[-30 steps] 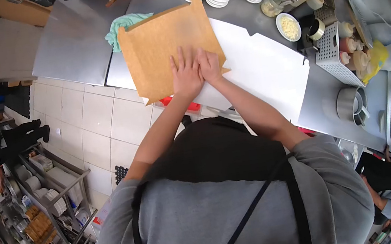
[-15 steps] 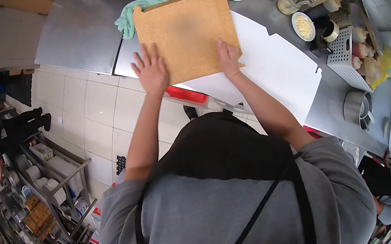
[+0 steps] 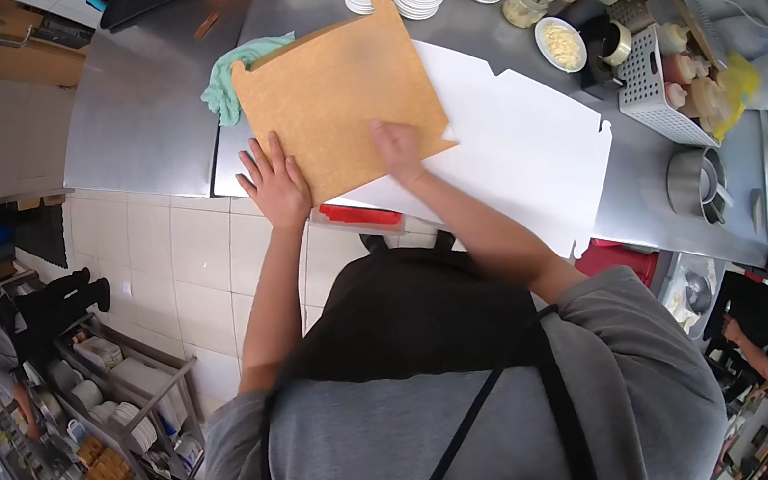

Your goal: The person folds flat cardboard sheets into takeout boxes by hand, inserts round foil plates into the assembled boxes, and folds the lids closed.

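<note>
The brown cardboard panel (image 3: 333,98) is laid on the steel table (image 3: 150,101), matte, with notched corners; it appears to be already folded over. The smooth white cardboard (image 3: 519,145) beside it lies flat, its folding apparently not yet done. The left hand (image 3: 280,194) is open, fingers spread on the panel's left edge. The right hand (image 3: 398,145), slightly blurred, is closed into a loose fist against the brown surface.

Shirt (image 3: 355,443): grey, short sleeves (image 3: 641,331) at 9 and 3 o'clock. Apron (image 3: 396,323): black, two straps (image 3: 571,430). Cord (image 3: 469,426): thin, black, diagonal, 2 to 7 o'clock.
</note>
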